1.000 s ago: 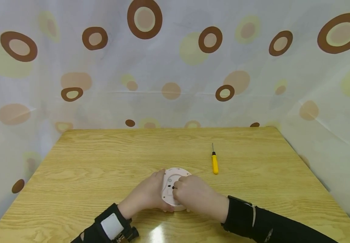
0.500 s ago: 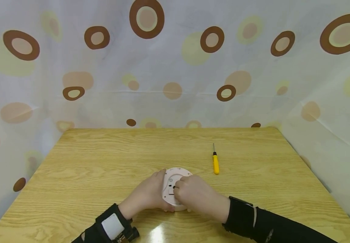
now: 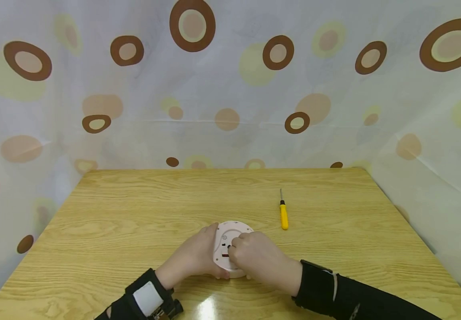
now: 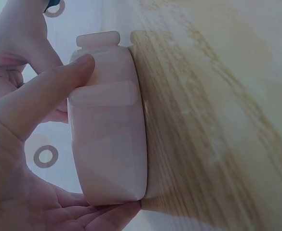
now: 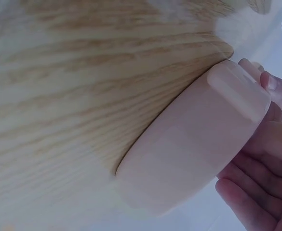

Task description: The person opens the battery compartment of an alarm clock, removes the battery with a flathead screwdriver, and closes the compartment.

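A round, pale pink clock point(image 3: 221, 262) lies back up on the table, showing speaker holes, small dark controls and a narrow dark red slot in its back. My left hand point(image 3: 200, 253) grips its left side, thumb and fingers spread around the rim; in the left wrist view the thumb point(image 4: 66, 77) lies against the casing by a foot-like bump. Over the right half of the back, my right hand point(image 3: 256, 258) has curled fingers at the battery cover, which they mostly hide. In the right wrist view, the clock's side point(image 5: 189, 144) meets the tabletop.
A yellow-handled screwdriver point(image 3: 284, 215) lies behind and right of the clock, its tip pointing away. The wood-grain table point(image 3: 134, 200) runs back to a patterned cloth point(image 3: 230, 89) hanging behind and at both sides.
A dark slot has appeared and widened beside the right fingers as the battery cover comes open on the clock's back. Both hands keep nearly the same place; the screwdriver stays put.
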